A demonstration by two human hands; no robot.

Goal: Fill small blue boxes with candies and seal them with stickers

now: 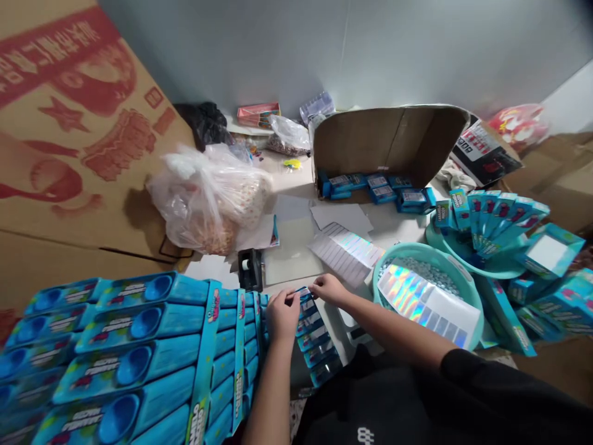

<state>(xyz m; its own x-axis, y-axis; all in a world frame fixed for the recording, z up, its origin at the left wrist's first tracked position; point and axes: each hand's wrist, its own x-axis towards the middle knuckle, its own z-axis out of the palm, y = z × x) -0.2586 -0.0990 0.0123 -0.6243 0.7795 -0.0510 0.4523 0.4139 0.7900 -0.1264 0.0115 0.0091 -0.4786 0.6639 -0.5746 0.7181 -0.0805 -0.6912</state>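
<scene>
My left hand (281, 314) and my right hand (328, 288) meet over the top of a row of small blue boxes (315, 340) lying in a line on the table. Both hands pinch at the topmost small box (303, 295), the fingertips close together on it. To the left, a large stack of long blue packages (139, 358) fills the near-left corner. A sheet of shiny holographic stickers (347, 250) lies just beyond my right hand.
A teal bowl (384, 262) with another holographic sheet sits at right, next to a second teal bowl (445, 244) holding fanned blue boxes. An open cardboard box (393, 142) of blue boxes stands at the back. A plastic bag (208, 198), black tape dispenser (250, 269) and big cartons lie left.
</scene>
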